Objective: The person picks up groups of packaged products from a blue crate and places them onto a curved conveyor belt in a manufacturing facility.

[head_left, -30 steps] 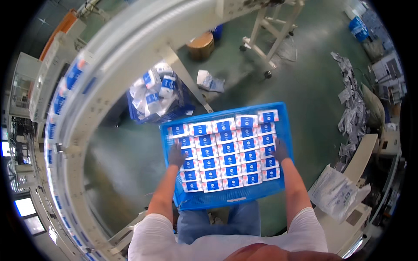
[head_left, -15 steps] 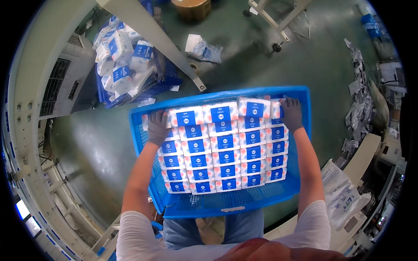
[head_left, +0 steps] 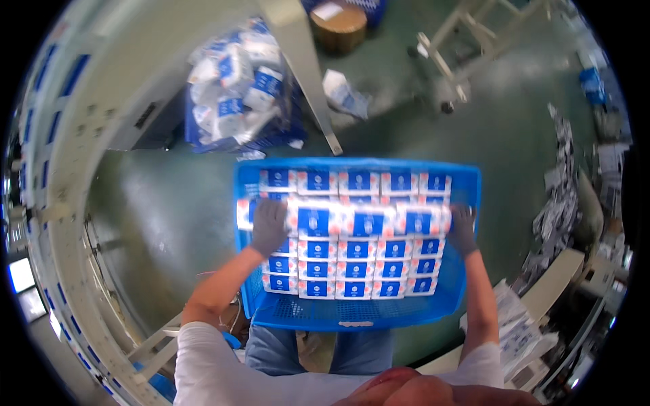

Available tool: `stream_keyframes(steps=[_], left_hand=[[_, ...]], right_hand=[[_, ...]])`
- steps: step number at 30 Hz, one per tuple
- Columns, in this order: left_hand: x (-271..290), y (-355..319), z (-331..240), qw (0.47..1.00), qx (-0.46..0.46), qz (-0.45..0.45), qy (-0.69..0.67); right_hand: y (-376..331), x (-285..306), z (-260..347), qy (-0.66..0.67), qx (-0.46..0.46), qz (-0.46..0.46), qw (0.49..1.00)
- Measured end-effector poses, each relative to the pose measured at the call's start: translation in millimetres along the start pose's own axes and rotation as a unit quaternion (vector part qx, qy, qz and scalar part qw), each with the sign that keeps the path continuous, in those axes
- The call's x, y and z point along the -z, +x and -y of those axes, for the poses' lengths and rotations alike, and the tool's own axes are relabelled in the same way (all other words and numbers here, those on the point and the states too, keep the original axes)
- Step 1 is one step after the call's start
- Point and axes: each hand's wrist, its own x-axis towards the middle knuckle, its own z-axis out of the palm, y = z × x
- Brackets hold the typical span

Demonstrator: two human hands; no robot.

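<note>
Above green floor (head_left: 406, 128), packs (head_left: 369, 222) sit between both hands (head_left: 271, 227) (head_left: 463, 229).

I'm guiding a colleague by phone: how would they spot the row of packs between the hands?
Find the large, rectangular blue plastic crate. Across it, between the grey-gloved left hand and grey-gloved right hand, runs a row of white, blue-labelled packs. Unlike neighbouring rows, it looks larger and overlaps them.

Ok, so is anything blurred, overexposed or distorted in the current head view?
Head view: the row of tissue packs between the left hand and right hand is smeared, while the bottom row looks sharper; head view, lower left: a bright panel burns out white; head view, rim: the pale machine frame curves.
</note>
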Motion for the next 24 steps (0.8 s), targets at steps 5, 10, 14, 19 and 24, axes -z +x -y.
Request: stream_keyframes(steps=[5, 10, 14, 19, 24], left_hand=[[197, -33, -70, 0.996, 0.030, 0.081, -0.039], [364, -55, -74, 1.000, 0.019, 0.004, -0.003], [480, -40, -51, 0.989, 0.054, -0.095, 0.097], [591, 10, 11, 0.933, 0.034, -0.254, 0.253], [631, 57, 62, 0.882, 0.043, -0.353, 0.310]], right_hand=[[-78, 142, 68, 0.032, 0.004, 0.038, 0.999], [-62, 287, 152, 0.011, 0.029, 0.023, 0.999], [33, 385, 207, -0.004, 0.112, -0.108, 0.988], [194, 496, 276, -0.020, 0.181, -0.331, 0.926], [335, 539, 325, 0.046, 0.260, -0.412, 0.872]])
